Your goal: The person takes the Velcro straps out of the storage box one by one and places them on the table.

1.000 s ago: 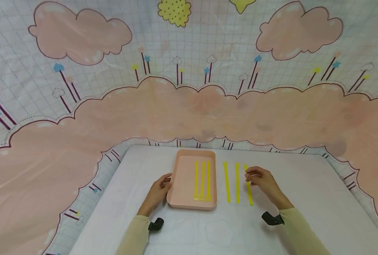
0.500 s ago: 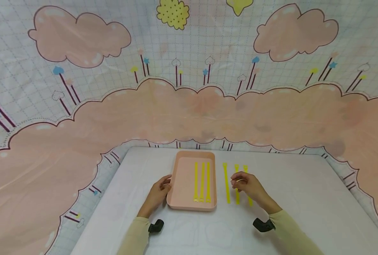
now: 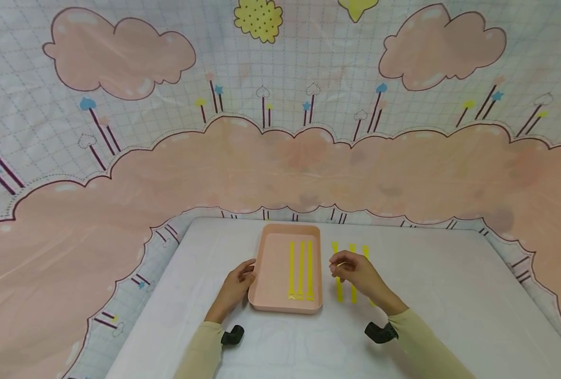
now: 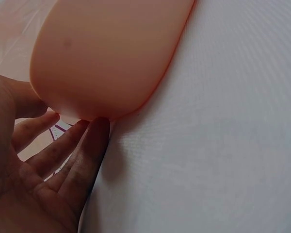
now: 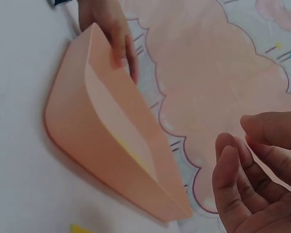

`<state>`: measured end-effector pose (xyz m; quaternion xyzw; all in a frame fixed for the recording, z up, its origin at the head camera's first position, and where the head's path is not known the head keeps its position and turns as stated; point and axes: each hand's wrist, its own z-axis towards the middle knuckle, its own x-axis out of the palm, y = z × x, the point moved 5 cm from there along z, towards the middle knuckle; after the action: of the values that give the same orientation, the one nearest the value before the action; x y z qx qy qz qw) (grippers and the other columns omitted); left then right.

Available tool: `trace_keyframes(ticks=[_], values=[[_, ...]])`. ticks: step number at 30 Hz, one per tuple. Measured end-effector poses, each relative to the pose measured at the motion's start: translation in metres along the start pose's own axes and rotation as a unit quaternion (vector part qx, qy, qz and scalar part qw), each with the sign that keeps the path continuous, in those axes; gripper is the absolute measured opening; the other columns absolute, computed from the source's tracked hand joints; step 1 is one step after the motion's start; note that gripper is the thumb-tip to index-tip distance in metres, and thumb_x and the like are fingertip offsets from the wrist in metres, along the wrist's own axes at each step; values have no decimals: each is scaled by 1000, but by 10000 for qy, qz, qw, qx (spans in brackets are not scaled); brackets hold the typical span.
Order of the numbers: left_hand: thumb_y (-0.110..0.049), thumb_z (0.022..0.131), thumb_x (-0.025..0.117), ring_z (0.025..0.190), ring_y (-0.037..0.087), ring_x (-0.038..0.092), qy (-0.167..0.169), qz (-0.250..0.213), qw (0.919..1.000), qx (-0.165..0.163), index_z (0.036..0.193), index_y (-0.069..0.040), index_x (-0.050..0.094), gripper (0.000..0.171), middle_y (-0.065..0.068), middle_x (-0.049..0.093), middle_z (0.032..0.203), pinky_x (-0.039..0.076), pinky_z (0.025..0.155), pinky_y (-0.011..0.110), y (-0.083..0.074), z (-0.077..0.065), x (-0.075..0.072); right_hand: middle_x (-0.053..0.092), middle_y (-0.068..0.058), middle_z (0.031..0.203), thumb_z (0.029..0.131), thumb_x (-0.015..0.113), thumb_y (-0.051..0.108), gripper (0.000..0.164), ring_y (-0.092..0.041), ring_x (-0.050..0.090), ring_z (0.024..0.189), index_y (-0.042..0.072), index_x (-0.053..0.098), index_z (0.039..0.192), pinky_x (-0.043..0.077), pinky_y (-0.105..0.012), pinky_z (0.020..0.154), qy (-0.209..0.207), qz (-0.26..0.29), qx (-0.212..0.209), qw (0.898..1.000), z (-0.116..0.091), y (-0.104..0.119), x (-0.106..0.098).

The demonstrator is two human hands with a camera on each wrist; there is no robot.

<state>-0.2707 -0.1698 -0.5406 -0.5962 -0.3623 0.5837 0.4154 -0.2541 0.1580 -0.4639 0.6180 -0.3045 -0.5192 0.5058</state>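
Note:
A shallow pink tray lies on the table, with three yellow strips, each widened at one end like a cable tie, side by side in its right half. My left hand holds the tray's left wall; in the left wrist view its fingertips press the outer side. Three more yellow strips lie right of the tray. Over them hovers my right hand, partly hiding them in the head view. Its fingers are loosely bent, and the right wrist view shows nothing between thumb and fingertips.
The table has a white cover. Behind it hangs a cloth backdrop printed with clouds. Each wrist wears a black camera mount, the left mount and the right mount.
My right hand has moved left, from the rightmost loose strip to over the leftmost one, near the tray. The left hand, the tray and the strips stay where they were.

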Motion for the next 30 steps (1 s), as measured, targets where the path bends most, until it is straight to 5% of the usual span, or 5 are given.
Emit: trace_keyframes(ticks=[6, 17, 24, 30], values=[[-13, 99, 57, 119, 35, 60, 40, -48, 10000, 38, 142, -12, 52, 43, 21, 60, 131, 51, 99, 47, -1, 0, 0, 64, -19, 106, 92, 67, 10, 25, -13, 64, 82, -2, 61, 113, 56, -32, 71, -26, 57, -39, 10000, 6, 14, 3], [-13, 98, 58, 118, 34, 60, 29, -106, 9999, -40, 142, -12, 52, 44, 21, 60, 131, 51, 97, 46, -2, 0, 0, 67, -14, 101, 93, 68, 17, 19, -27, 66, 88, 6, 65, 108, 56, -29, 66, 22, -388, -569, 9976, 24, 36, 19], [-12, 98, 57, 119, 35, 60, 85, -223, 9997, 6, 142, -12, 52, 44, 21, 60, 130, 52, 97, 45, -4, -2, -1, 69, -5, 102, 91, 69, 14, 14, -16, 65, 92, 10, 68, 105, 54, -24, 72, 81, -932, -802, 9924, 32, 44, 33], [-12, 98, 55, 114, 37, 62, 87, 13, 9991, 407, 141, -6, 52, 43, 27, 60, 126, 55, 90, 39, -4, -3, -1, 68, -6, 106, 92, 69, 14, 14, -14, 64, 92, 13, 67, 105, 51, -23, 71, 314, -1489, -1195, 9811, 36, 45, 44]])
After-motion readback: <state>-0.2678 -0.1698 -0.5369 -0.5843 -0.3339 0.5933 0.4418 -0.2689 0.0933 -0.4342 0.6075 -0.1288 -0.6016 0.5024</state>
